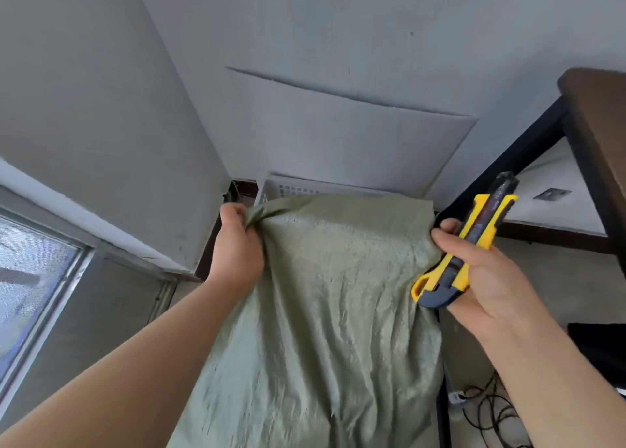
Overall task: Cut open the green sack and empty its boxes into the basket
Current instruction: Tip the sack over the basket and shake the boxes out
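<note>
A green woven sack [321,305] hangs stretched out in front of me, its far edge lifted over a white slotted basket [298,187] by the wall. My left hand [237,244] grips the sack's far left corner in a bunch. My right hand [481,271] pinches the far right corner with its fingertips and also holds a yellow and black utility knife [474,237], whose tip points up and away. No boxes show; the sack hides its contents and most of the basket.
A dark wooden table [599,136] with a black metal frame [508,163] stands close on the right. Cables [487,403] lie on the floor beneath it. A window [34,278] is at the left; grey walls meet in the corner behind the basket.
</note>
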`<state>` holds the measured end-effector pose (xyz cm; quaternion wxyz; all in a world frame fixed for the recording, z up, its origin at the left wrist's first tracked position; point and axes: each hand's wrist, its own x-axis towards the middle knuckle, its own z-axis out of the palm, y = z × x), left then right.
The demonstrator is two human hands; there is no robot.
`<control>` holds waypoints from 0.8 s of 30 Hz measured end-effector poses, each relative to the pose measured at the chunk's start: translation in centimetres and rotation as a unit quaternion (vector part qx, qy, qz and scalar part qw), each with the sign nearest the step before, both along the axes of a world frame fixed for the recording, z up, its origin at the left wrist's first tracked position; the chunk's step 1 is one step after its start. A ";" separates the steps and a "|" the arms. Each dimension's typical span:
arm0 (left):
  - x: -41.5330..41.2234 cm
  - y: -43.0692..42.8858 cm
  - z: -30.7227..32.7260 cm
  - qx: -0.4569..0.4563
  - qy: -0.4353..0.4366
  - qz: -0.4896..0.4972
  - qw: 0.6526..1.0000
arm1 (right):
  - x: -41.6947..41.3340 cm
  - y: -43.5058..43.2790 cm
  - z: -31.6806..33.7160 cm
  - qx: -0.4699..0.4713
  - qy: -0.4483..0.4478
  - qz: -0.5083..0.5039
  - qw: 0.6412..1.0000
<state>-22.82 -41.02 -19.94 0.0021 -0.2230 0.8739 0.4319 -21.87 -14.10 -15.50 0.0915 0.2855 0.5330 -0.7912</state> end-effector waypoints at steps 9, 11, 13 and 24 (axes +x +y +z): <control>-7.0 -0.6 -0.8 0.046 0.004 0.008 0.999 | -8.3 -2.2 -1.4 0.061 -0.023 -0.078 0.995; -9.9 -1.0 -0.8 0.059 -0.004 -0.006 0.998 | -10.3 -2.7 -1.7 0.078 -0.012 -0.089 0.993; -11.7 -1.3 -0.7 0.076 -0.034 -0.044 0.996 | -11.8 -3.4 -2.3 0.094 -0.012 -0.093 0.991; -15.0 -0.5 -6.6 0.075 -0.192 -0.227 0.952 | -15.6 -6.2 -7.1 0.082 -0.036 -0.097 0.991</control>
